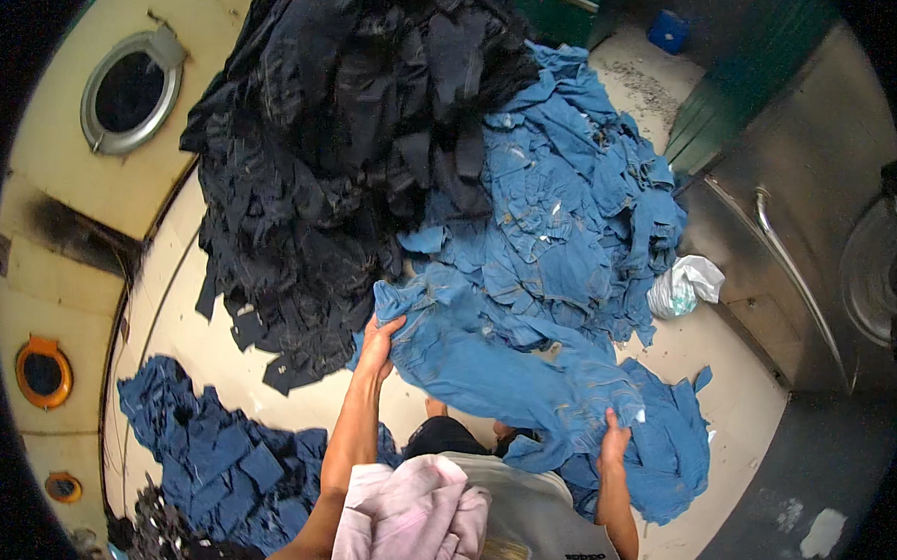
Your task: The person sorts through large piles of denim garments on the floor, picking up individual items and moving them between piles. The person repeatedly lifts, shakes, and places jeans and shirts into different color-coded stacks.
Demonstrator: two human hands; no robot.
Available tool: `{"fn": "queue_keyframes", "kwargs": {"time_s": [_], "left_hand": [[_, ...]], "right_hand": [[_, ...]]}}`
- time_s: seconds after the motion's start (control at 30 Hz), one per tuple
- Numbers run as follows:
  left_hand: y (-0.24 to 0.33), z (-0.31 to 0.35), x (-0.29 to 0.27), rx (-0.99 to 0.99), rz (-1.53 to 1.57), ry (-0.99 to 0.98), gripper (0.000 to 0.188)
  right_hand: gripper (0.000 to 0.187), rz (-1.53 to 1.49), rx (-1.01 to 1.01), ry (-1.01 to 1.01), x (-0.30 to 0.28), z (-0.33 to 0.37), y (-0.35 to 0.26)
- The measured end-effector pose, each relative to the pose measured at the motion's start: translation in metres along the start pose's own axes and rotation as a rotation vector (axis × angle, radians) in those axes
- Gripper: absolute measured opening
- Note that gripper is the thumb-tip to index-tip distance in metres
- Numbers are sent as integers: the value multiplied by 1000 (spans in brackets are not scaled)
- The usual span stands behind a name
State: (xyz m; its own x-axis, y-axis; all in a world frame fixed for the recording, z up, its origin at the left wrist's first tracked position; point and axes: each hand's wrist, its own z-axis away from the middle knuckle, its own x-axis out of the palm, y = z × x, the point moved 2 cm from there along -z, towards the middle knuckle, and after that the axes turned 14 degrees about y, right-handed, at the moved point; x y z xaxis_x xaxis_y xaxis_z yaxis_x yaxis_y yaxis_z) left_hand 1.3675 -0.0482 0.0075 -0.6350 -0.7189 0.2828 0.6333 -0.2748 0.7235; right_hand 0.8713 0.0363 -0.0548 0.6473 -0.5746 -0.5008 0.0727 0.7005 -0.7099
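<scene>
A blue denim garment (pixel 502 363) is stretched slantwise in front of my body, with pale stitching along its seams. My left hand (pixel 376 348) is closed on its upper left end, the thumb lying over the cloth. Lower down on the right, my right hand (pixel 613 441) grips the other end near a small white patch. Whether it is trousers or a shirt is hard to make out from its folds. Behind it rises a heap of similar blue denim garments (pixel 566 215). More blue denim (pixel 661 441) lies on the floor beside and beneath my right hand.
A tall pile of black garments (pixel 351 114) stands ahead. Dark blue garments (pixel 226 465) lie at the lower left. A white sack (pixel 686 286) sits right of the blue heap. Machines with round doors (pixel 132 89) line the left; a metal machine (pixel 798 255) stands right. Pinkish cloth (pixel 409 522) hangs against me.
</scene>
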Motion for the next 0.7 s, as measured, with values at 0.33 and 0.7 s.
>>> {"fn": "queue_keyframes", "kwargs": {"time_s": [0.33, 0.7], "left_hand": [[38, 136, 42, 478, -622, -833, 45], [-73, 239, 62, 693, -1091, -1642, 38]], "right_hand": [[45, -100, -350, -172, -41, 148, -42], [59, -277, -60, -382, -43, 199, -16]]}}
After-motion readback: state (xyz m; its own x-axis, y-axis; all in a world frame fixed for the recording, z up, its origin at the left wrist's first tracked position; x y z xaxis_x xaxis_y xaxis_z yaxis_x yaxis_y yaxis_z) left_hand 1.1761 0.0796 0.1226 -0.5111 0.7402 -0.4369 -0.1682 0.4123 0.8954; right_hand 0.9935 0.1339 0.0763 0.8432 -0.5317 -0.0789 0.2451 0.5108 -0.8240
